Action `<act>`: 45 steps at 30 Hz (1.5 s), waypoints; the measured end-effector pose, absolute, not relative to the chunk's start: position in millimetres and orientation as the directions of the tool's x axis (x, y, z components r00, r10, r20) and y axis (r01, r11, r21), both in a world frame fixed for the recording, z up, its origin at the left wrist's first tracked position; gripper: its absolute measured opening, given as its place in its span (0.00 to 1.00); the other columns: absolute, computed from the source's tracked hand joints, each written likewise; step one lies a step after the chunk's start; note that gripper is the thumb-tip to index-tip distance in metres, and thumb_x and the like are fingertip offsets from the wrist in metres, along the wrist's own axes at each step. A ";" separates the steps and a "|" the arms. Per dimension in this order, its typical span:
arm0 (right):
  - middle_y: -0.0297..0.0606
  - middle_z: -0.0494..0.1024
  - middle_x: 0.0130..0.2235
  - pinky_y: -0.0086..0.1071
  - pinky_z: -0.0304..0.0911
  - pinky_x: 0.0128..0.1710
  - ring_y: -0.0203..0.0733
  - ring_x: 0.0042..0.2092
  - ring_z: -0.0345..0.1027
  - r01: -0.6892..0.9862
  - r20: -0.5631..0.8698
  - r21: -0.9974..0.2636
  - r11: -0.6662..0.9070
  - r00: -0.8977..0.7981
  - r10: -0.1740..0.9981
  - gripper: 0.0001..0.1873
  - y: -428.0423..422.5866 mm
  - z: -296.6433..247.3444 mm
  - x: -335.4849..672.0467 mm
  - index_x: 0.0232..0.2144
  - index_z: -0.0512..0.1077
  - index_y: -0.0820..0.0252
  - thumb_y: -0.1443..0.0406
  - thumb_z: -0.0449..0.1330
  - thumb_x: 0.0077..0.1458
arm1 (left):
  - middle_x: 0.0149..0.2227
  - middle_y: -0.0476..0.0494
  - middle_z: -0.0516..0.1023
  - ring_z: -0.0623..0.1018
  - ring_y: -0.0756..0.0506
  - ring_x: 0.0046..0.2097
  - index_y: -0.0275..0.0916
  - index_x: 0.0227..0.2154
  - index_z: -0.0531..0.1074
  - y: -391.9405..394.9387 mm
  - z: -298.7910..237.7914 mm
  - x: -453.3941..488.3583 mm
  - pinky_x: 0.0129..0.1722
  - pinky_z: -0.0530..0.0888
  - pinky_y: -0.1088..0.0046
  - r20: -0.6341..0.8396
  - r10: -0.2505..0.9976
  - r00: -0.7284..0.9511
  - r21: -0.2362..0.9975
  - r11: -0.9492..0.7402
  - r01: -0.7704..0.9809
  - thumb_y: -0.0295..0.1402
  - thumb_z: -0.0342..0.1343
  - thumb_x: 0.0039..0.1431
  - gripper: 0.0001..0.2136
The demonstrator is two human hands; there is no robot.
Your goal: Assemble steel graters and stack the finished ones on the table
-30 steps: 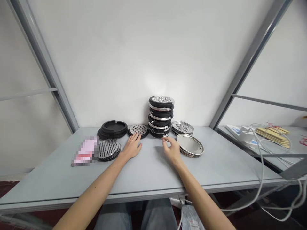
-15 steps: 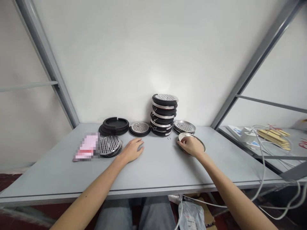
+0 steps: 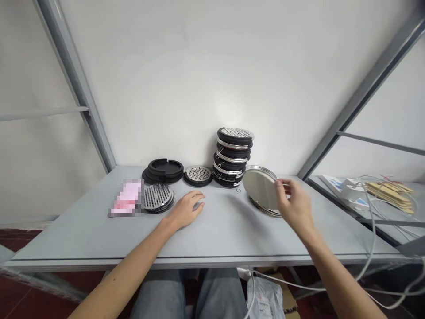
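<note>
A thin round pale disc [image 3: 260,191] is tilted up off the table, its right edge pinched in the fingers of my right hand [image 3: 296,207]. Below it sits a low stack of round metal-rimmed pieces [image 3: 268,213], partly covered by the disc. My left hand [image 3: 187,210] lies on the table with its fingers stretched out, holding nothing. Just left of it is a pile of slotted metal discs [image 3: 158,197]. Behind it, a perforated metal disc [image 3: 198,174] sits in a black ring.
A tall stack of black and silver round pieces [image 3: 233,159] stands near the wall. Several black round trays [image 3: 165,169] are piled at the back left, and a blurred pink item [image 3: 128,197] lies in front. A small wire ring [image 3: 238,190] rests mid-table. White cables [image 3: 368,239] hang at the right.
My right hand has lifted the pale disc from the low stack and moved right, tilting it. My left hand stays in about the same place; the view has shifted slightly.
</note>
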State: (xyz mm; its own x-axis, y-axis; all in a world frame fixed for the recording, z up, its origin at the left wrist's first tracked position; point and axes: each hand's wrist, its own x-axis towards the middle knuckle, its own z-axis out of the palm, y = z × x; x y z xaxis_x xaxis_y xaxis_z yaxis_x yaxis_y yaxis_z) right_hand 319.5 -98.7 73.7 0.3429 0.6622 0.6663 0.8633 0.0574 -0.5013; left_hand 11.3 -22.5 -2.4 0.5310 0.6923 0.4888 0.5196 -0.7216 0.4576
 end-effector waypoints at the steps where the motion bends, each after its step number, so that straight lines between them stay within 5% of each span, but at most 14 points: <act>1: 0.43 0.77 0.34 0.34 0.64 0.32 0.45 0.33 0.71 0.851 0.667 -0.505 0.142 0.281 0.690 0.17 -101.5 70.0 308.4 0.35 0.70 0.59 0.54 0.49 0.61 | 0.50 0.40 0.74 0.74 0.42 0.52 0.40 0.49 0.72 -24.6 -2.0 10.1 0.55 0.70 0.63 0.509 0.688 0.517 0.467 -0.726 0.505 0.32 0.47 0.64 0.14; 8: 0.44 0.76 0.43 0.39 0.64 0.45 0.46 0.44 0.69 0.731 0.605 -0.293 0.616 -0.357 0.712 0.08 -82.4 21.0 234.7 0.38 0.68 0.57 0.64 0.50 0.63 | 0.44 0.41 0.76 0.75 0.43 0.49 0.42 0.44 0.73 -30.7 1.2 -4.1 0.53 0.71 0.62 0.707 0.646 0.287 0.423 -0.712 0.561 0.31 0.43 0.64 0.13; 14: 0.39 0.77 0.40 0.38 0.63 0.46 0.44 0.43 0.69 0.554 0.468 -0.274 0.786 -0.638 0.612 0.05 -47.9 -2.6 207.0 0.31 0.73 0.56 0.65 0.57 0.55 | 0.41 0.41 0.76 0.73 0.41 0.50 0.39 0.37 0.74 -30.1 6.4 -22.6 0.56 0.66 0.60 0.802 0.595 0.043 0.367 -0.548 0.752 0.29 0.47 0.61 0.10; 19: 0.41 0.77 0.44 0.37 0.61 0.48 0.45 0.46 0.69 0.611 0.530 -0.375 0.697 -0.475 0.702 0.08 -30.9 -10.8 205.5 0.37 0.74 0.58 0.65 0.57 0.55 | 0.51 0.36 0.71 0.67 0.35 0.56 0.39 0.45 0.72 -23.5 13.4 -37.7 0.58 0.62 0.55 0.688 0.724 -0.057 0.341 -0.253 0.905 0.36 0.50 0.60 0.13; 21: 0.40 0.78 0.40 0.35 0.62 0.45 0.43 0.43 0.69 0.638 0.514 -0.413 0.651 -0.427 0.744 0.10 -28.5 -12.4 208.6 0.40 0.74 0.58 0.64 0.56 0.57 | 0.55 0.32 0.67 0.63 0.32 0.59 0.37 0.50 0.69 -20.7 17.9 -48.9 0.59 0.58 0.50 0.636 0.769 -0.068 0.287 -0.154 0.945 0.41 0.51 0.59 0.19; 24: 0.36 0.76 0.29 0.31 0.60 0.38 0.40 0.35 0.68 0.684 0.457 -0.415 0.599 -0.413 0.788 0.10 -26.7 -13.7 214.2 0.31 0.75 0.57 0.64 0.54 0.59 | 0.57 0.28 0.65 0.62 0.28 0.60 0.35 0.55 0.64 -15.5 24.8 -71.3 0.58 0.57 0.44 0.515 0.854 -0.071 0.218 -0.050 0.975 0.49 0.50 0.58 0.28; 32: 0.39 0.78 0.31 0.31 0.58 0.39 0.42 0.37 0.68 0.743 0.494 -0.516 0.427 -0.149 0.857 0.12 -17.2 -20.5 228.1 0.28 0.75 0.59 0.63 0.54 0.59 | 0.60 0.29 0.65 0.67 0.30 0.59 0.33 0.61 0.57 -0.6 27.0 -110.6 0.55 0.65 0.58 0.108 0.990 0.093 0.253 -0.118 0.960 0.65 0.50 0.47 0.47; 45: 0.38 0.80 0.29 0.31 0.60 0.34 0.41 0.31 0.69 0.701 0.460 -0.605 0.376 -0.077 0.884 0.14 -14.1 -22.4 232.1 0.29 0.78 0.59 0.61 0.54 0.58 | 0.51 0.24 0.72 0.73 0.28 0.51 0.28 0.56 0.61 -1.3 40.5 -98.0 0.46 0.69 0.59 0.082 0.990 0.113 0.177 -0.126 0.976 0.60 0.53 0.48 0.42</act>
